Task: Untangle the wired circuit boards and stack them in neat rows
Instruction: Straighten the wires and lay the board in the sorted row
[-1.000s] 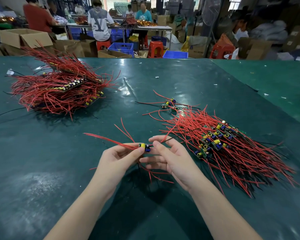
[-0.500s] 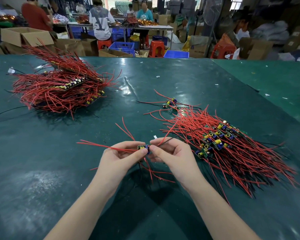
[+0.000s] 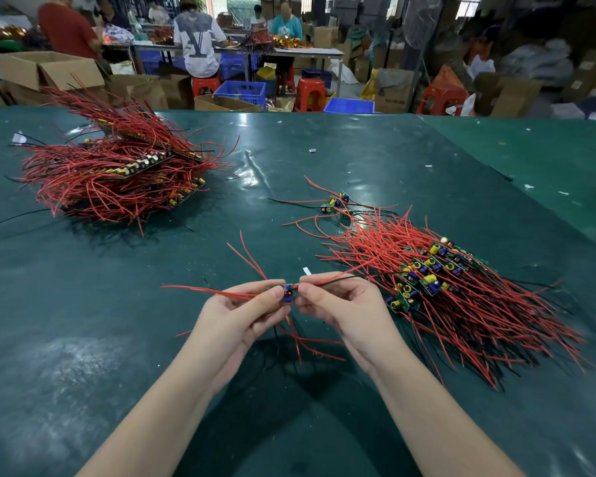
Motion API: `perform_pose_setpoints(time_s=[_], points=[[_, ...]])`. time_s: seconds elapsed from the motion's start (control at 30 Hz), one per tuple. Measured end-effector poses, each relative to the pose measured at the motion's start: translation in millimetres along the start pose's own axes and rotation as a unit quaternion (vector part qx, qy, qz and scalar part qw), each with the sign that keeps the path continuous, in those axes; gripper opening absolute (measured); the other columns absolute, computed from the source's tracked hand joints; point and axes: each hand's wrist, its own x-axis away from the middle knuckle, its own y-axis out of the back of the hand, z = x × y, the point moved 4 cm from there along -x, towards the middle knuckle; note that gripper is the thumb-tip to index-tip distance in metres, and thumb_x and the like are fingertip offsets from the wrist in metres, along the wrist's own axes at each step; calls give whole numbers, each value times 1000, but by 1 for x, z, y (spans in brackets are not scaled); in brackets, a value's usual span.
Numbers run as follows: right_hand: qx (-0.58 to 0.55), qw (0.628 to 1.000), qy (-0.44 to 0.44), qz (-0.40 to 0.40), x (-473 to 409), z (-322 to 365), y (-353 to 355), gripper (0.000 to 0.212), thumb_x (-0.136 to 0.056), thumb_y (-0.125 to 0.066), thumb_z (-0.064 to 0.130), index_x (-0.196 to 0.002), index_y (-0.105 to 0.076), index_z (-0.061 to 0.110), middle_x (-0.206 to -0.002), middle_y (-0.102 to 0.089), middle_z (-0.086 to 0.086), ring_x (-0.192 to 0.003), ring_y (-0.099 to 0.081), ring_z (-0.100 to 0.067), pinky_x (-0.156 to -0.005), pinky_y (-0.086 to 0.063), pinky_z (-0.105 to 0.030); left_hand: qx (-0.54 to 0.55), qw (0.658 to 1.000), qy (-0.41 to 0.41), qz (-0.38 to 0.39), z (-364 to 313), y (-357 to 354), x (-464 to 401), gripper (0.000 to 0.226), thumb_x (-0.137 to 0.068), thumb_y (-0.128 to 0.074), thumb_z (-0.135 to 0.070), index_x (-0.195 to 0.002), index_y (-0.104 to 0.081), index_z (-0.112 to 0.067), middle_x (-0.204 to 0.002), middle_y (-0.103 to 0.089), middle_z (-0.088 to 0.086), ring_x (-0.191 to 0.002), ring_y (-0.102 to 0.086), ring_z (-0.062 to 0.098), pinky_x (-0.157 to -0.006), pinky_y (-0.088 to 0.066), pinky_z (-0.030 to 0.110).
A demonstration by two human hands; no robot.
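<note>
Both hands hold one small circuit board (image 3: pixel 287 292) with a blue part above the green table (image 3: pixel 324 160). My left hand (image 3: pixel 241 318) pinches its left end, where red wires trail left. My right hand (image 3: pixel 341 308) pinches its right end and the red and black wires running right. More red wires hang below the board. A neat row stack of boards (image 3: pixel 427 273) with red wires lies to the right. A tangled heap of wired boards (image 3: pixel 117 170) sits far left. A few loose boards (image 3: pixel 336 204) lie beyond the hands.
Small white paper scraps (image 3: pixel 306 270) dot the table. Behind the far edge stand cardboard boxes (image 3: pixel 45 72), blue crates (image 3: pixel 241 92) and red stools (image 3: pixel 308 94). Several people work at another table (image 3: pixel 241 49) in the background.
The held board has turned between my fingers; its yellow part no longer shows and the blue one faces me. My hands rose slightly and the wires on the left swung flatter.
</note>
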Motion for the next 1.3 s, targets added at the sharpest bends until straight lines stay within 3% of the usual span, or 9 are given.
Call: perform_pose_setpoints(time_s=[0.27, 0.53, 0.67, 0.8, 0.93, 1.03, 1.17, 1.3], points=[[-80, 992, -93, 18, -1, -5, 0, 12, -65, -74, 7, -75, -78, 9, -75, -74, -10, -61, -69, -13, -61, -54, -19, -6, 1000, 1, 23, 1, -1, 0, 23, -63, -73, -14, -85, -78, -7, -88, -75, 14, -80, -73, 17, -69, -56, 21], [-94, 991, -89, -42, -3, -3, 9, 7, -67, -74, 5, -74, -77, 8, -73, -70, -8, -65, -69, -15, -62, -55, -20, -76, 995, -65, -29, -6, -3, 4, 30, -56, -79, -23, -83, -79, -11, -86, -75, 12, -77, -72, 18, -69, -56, 20], [-74, 991, -81, -78, -3, -3, 13, 12, -77, -70, -2, -73, -77, 7, -73, -70, -9, -66, -70, -16, -62, -56, -21, -191, 973, -114, -56, -13, -5, 8, 15, -70, -78, -9, -83, -77, -16, -80, -76, 5, -74, -72, 12, -66, -52, 14], [-95, 987, -93, -85, -2, -3, 13, 15, -78, -70, -3, -72, -77, 9, -74, -71, -8, -67, -70, -15, -62, -56, -20, -228, 964, -126, -57, -12, -6, 9, 18, -76, -76, -1, -86, -77, -15, -79, -76, 1, -73, -72, 9, -66, -51, 11], [-147, 979, -115, -83, -1, -4, 11, 9, -70, -73, 5, -70, -78, 12, -74, -71, -6, -67, -71, -14, -58, -55, -18, -193, 972, -123, -47, -12, -6, 7, 13, -72, -77, -10, -83, -77, -17, -80, -76, 4, -74, -72, 11, -66, -52, 13], [-174, 972, -136, -74, 0, -4, 6, 9, -63, -75, 9, -69, -77, 15, -74, -71, -3, -66, -70, -12, -56, -54, -17, -100, 991, -87, -34, -9, -4, 5, 21, -62, -76, -21, -82, -79, -14, -83, -75, 9, -77, -72, 16, -69, -55, 18], [-197, 972, -124, -19, 2, 2, -1, 11, -67, -72, 8, -70, -76, 17, -75, -71, -2, -68, -70, -12, -59, -55, -17, -1, 999, -45, -24, -4, -3, 2, 18, -67, -70, -12, -82, -79, -8, -89, -75, 13, -83, -72, 18, -70, -56, 20], [-189, 977, -95, 18, 3, 7, -4, 12, -69, -70, 6, -71, -76, 16, -76, -72, -4, -69, -71, -13, -62, -55, -18, 8, 999, -41, -15, -3, -3, 2, 19, -67, -70, -11, -84, -77, -6, -91, -75, 14, -82, -73, 19, -69, -56, 19]])
